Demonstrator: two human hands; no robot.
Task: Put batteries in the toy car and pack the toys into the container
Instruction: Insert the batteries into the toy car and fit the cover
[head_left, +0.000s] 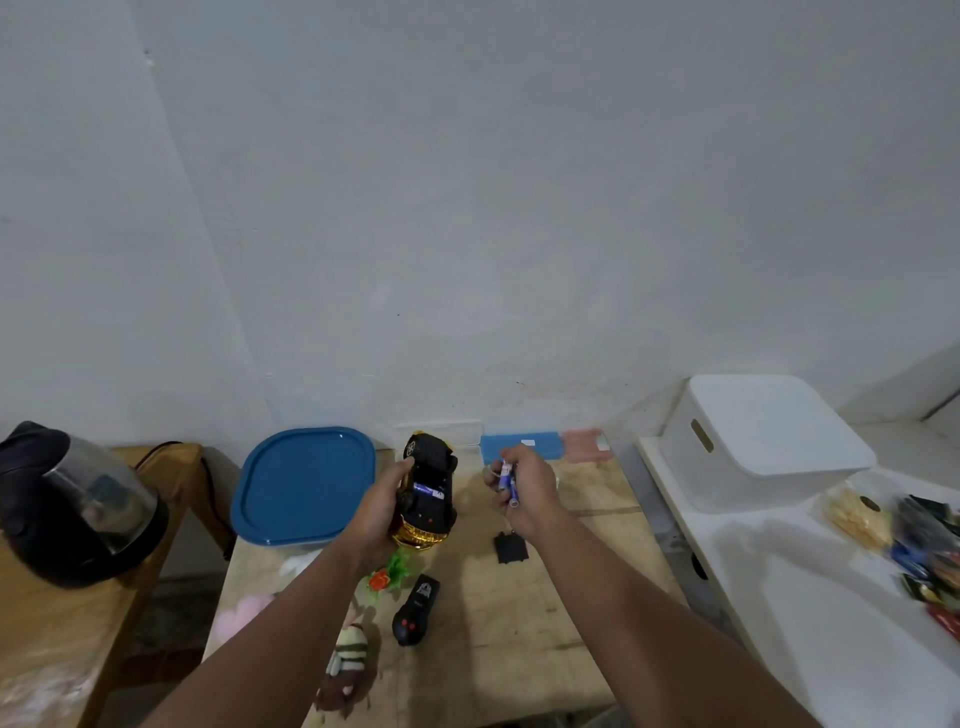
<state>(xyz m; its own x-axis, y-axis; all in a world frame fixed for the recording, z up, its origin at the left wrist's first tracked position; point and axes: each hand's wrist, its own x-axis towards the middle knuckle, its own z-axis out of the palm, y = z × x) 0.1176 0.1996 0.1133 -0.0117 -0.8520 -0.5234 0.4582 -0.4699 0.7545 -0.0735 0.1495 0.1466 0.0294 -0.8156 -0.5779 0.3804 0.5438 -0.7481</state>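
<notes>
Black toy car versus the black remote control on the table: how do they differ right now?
The black toy car with gold trim is held up underside-up in the left hand, a battery visible in its open bay; the black remote control with red buttons lies untouched on the wooden table. The car looks bulkier; the remote is slim and flat. Both are black plastic.

Upturned black-gold toy car (427, 493), one battery (429, 490) seated; blue-lidded container (303, 486) beside.
</notes>
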